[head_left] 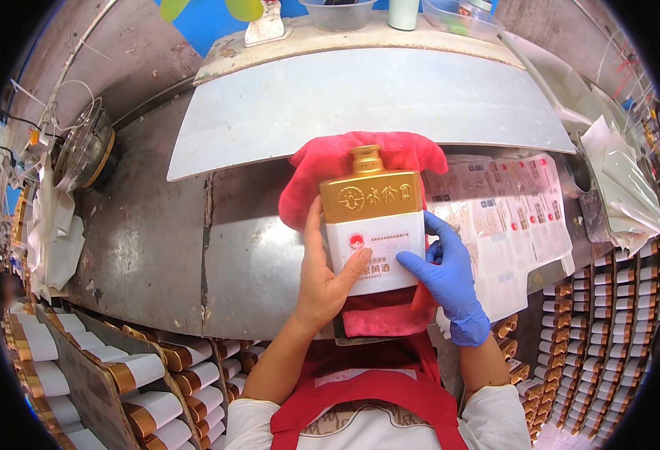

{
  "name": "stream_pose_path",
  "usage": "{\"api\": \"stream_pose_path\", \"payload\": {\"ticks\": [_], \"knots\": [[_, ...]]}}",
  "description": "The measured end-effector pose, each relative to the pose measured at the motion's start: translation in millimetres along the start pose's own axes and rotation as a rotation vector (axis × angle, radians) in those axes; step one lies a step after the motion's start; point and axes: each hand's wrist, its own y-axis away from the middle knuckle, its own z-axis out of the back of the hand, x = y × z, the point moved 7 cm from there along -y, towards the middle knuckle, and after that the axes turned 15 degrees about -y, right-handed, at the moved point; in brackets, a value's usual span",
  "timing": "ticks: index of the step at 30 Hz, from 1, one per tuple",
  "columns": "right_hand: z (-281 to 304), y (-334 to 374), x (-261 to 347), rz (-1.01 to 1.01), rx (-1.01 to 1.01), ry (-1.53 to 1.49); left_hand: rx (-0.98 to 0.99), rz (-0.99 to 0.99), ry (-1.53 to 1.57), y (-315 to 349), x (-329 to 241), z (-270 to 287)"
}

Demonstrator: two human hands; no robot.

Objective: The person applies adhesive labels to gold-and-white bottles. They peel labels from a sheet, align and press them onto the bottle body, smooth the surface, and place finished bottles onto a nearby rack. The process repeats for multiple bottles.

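Note:
A flat, squarish bottle [373, 232] with a gold neck and shoulder and a white lower body lies face up before me, its neck pointing away. My bare left hand [326, 270] grips its left side, thumb on the white front. On the opposite side my right hand [446, 274], in a blue glove, holds the edge with its thumb also on the front. Both hands' other fingers are partly hidden. Beneath the bottle is a bunched red cloth [304, 184]. A bit of red shows beside the right thumb; I cannot make out what it is.
Printed label sheets [499, 217] lie right of the cloth. Beyond stands a pale raised board [367, 97] on the metal table [135, 247]. A round pot [86, 146] sits far left. Racks of similar gold-and-white bottles [150, 412] fill the lower left, with more bottles [607, 330] at right.

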Motion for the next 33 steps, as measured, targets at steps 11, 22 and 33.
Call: {"api": "stream_pose_path", "payload": {"ticks": [11, 22, 33], "knots": [[-0.4, 0.2, -0.6, -0.014, 0.009, -0.014, -0.007, -0.019, -0.004, -0.1, -2.2, -0.5], [2.6, -4.8, 4.6, -0.033, -0.004, -0.138, 0.010, -0.014, -0.022, 1.0, -0.4, 16.0], [14.8, -11.9, -2.3, -0.073, 0.020, -0.337, 0.023, -0.003, -0.019, 2.3, 0.2, 17.8]]}}
